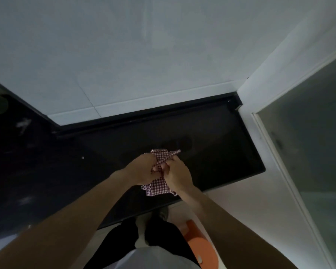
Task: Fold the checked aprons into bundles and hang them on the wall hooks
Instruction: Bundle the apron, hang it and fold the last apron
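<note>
A black bench (211, 152) meets a pale tiled wall (124, 65) in a dim corner. Both hands, left (144, 167) and right (177, 174), curl their fingers around 1 bunched apron (157, 186) above it.

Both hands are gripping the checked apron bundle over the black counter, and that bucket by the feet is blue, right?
Not quite: the bucket is orange, as the head view shows. The rest holds: left hand and right hand both keep a grip on the checked apron bundle over the black counter.
</note>
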`<state>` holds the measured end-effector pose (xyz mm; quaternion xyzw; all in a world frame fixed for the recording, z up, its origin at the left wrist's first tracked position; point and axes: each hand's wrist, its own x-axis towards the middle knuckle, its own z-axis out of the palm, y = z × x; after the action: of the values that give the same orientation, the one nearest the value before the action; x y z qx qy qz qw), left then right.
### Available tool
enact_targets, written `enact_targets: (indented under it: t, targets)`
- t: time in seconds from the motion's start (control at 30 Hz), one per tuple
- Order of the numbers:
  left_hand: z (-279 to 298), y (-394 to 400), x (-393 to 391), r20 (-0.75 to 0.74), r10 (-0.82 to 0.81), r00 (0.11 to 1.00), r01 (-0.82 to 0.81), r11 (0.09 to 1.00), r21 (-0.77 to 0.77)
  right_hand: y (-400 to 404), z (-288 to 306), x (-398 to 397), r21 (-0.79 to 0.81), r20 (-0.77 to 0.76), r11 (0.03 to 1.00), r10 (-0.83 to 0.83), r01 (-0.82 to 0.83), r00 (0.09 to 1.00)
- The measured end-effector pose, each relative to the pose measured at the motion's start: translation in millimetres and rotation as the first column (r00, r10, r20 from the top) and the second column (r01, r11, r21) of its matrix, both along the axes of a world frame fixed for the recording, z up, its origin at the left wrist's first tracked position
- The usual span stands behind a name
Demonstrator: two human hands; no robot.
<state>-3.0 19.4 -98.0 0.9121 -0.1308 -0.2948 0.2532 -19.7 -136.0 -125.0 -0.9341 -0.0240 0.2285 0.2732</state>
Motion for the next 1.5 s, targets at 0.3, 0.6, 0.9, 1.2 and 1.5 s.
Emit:
enact_targets:
  t: [0.3,0.6,0.9,1.2,1.5]
  targets:
    - [-30.4,-14.1,-15.8,-0.021,0.219,0.975,-0.219,0.976,0.021,-49.4,49.2,34.1,0.373,-0.466,0.907,0.002,0.195,0.885]
    - [-30.0,-20.4,-16.0,-0.030,0.225,0.974,-0.224,0.974,0.039,-101.5,122.3,70.8,0.756,-0.538,0.192,-0.361,0.625,0.762]
    - [-19.0,-26.6,-8.2,-0.098,0.286,0.953,-0.290,0.957,-0.020,-89.9,-8.6,14.3,0.075,-0.560,0.646,-0.603,0.760,0.568]
    - [-6.0,-35.1,6.0,-0.292,0.345,0.892,-0.380,0.922,-0.069,-36.8,-20.0,8.7,0.097,-0.218,0.747,-0.629,0.658,0.746]
    - [0.5,-50.7,11.5,-0.339,0.391,0.855,-0.446,0.889,-0.101,-26.5,-20.3,-1.5,0.434,-0.012,0.645,-0.694,0.629,0.720]
